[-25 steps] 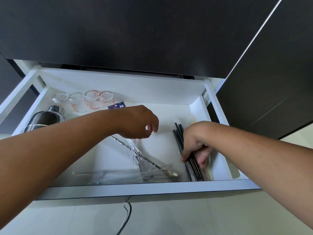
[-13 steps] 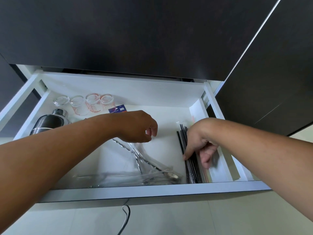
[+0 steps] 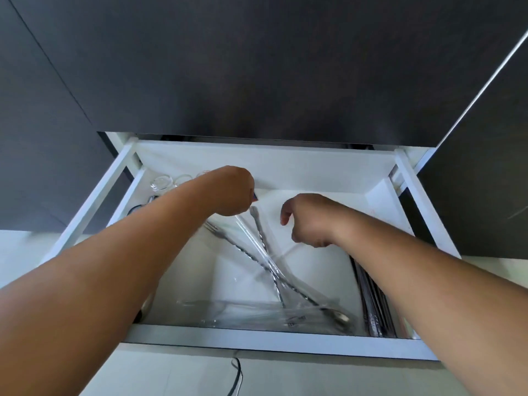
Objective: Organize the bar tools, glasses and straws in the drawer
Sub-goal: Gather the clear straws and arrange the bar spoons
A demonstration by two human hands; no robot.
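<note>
The white drawer (image 3: 257,340) stands pulled out below dark cabinet fronts. In its middle lie two twisted metal bar spoons (image 3: 267,252) crossing each other in clear plastic sleeves. My left hand (image 3: 233,192) hovers over the spoons' far ends, fingers curled down and pinching the top of a sleeve. My right hand (image 3: 310,221) is curled beside it, and a strand of the clear plastic runs up into its underside. Black straws (image 3: 374,304) lie in a bundle along the right wall, partly under my right forearm. Small glasses (image 3: 163,182) stand in the far left corner.
A flat clear packet (image 3: 228,310) lies along the drawer's front wall. My left arm hides most of the metal shaker (image 3: 137,208) at the left. A blue card (image 3: 255,197) peeks out behind my left hand. A dark cable (image 3: 237,375) hangs below the drawer.
My right hand left the black straws and moved to the drawer's middle, taking the plastic. My left hand moved down onto the spoons' top end. The view tilted upward.
</note>
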